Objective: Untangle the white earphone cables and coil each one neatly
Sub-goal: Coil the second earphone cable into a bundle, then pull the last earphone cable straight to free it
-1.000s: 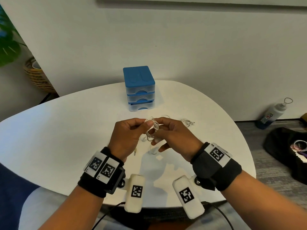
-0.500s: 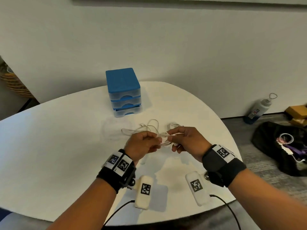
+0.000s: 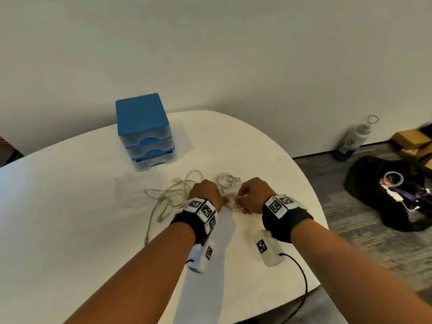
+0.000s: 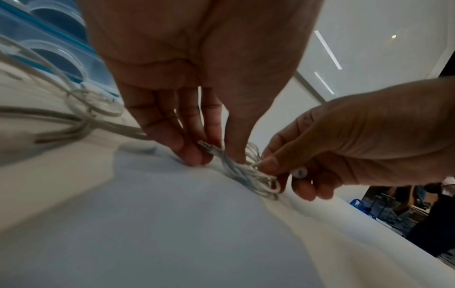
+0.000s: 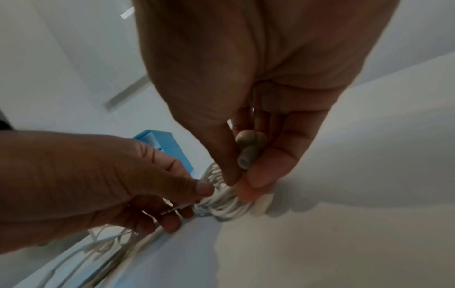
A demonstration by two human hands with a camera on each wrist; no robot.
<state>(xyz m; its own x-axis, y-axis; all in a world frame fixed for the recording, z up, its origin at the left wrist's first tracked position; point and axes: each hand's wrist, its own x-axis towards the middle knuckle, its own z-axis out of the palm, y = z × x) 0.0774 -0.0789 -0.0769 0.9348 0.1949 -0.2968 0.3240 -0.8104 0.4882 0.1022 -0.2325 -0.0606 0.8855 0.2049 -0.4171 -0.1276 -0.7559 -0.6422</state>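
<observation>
On the white table (image 3: 70, 206), my left hand (image 3: 207, 194) and right hand (image 3: 253, 195) meet over a small coiled earphone bundle (image 3: 231, 204). In the left wrist view my left hand (image 4: 216, 155) pinches the coiled bundle (image 4: 248, 171) at its metal plug (image 4: 206, 146), low on the table. In the right wrist view my right hand (image 5: 240, 187) pinches the coil (image 5: 229, 202) between thumb and forefinger, with its earbuds (image 5: 247, 148) tucked in the fingers. A second small coil (image 3: 226, 180) lies just behind the hands. A loose tangled cable (image 3: 168, 195) sprawls to the left.
A blue drawer unit (image 3: 145, 132) stands at the back of the table near the wall. The table's curved edge runs close on the right. On the floor beyond it are a water bottle (image 3: 355, 141), cardboard boxes (image 3: 411, 139) and a black bag (image 3: 392, 195).
Both hands have come down from above the table to its surface, still holding the coiled bundle between them. The head view has swung right.
</observation>
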